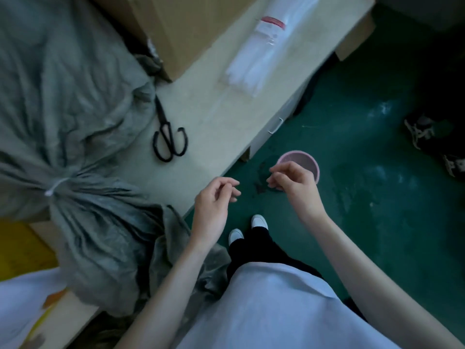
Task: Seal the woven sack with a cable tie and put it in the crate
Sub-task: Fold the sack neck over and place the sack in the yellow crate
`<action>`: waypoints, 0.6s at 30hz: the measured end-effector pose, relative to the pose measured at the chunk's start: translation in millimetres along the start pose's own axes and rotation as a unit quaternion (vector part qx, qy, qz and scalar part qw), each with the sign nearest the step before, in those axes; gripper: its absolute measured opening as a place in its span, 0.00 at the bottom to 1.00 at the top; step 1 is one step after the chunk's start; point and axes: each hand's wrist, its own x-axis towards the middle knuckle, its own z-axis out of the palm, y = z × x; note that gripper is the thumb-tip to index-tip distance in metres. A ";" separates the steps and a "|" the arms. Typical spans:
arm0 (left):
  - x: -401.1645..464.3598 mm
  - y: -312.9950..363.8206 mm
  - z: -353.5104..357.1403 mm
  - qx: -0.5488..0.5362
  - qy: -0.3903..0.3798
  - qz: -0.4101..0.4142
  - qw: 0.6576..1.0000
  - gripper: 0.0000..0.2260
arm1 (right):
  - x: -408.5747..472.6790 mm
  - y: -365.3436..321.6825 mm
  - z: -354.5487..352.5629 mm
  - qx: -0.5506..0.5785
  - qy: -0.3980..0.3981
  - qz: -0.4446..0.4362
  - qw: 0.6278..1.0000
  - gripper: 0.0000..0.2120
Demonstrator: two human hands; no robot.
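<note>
A grey-green woven sack [63, 109] lies on the pale table [201, 137] at the left, its neck gathered and cinched by a white cable tie [55, 186]. The loose mouth of the sack hangs over the table's near edge. My left hand [215, 205] hovers off the table's edge above the green floor, fingers loosely curled and holding nothing I can see. My right hand [293, 183] is over a pink bin [302, 162], thumb and fingers pinched together; whether a small piece sits between them I cannot tell. No crate is clearly in view.
Black scissors [169, 139] lie on the table right of the sack. A clear packet of white cable ties [261, 51] rests farther back, beside a cardboard box [166, 28]. Shoes [427, 139] sit on the floor at right. Something yellow [17, 245] shows at lower left.
</note>
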 end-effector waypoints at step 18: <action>-85.1 0.8 -117.6 -0.075 0.329 0.029 0.941 0.08 | -23.7 -63.1 165.8 -0.112 -0.299 -0.100 0.942 0.10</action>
